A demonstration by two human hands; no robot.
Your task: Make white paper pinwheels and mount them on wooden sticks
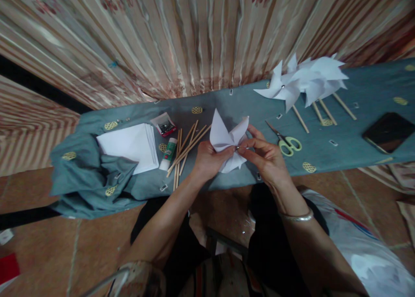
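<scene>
The left hand (210,158) and right hand (266,155) pinch a white folded paper pinwheel (224,137) near its middle; if fingers slip, its folds may pop open.

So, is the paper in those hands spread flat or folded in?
Folded in: the white paper curves up in points that gather near its middle, where the left hand and right hand hold it.

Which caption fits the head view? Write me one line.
Left hand and right hand hold folded white paper, with wooden sticks, scissors and paper pinwheels nearby.
</scene>
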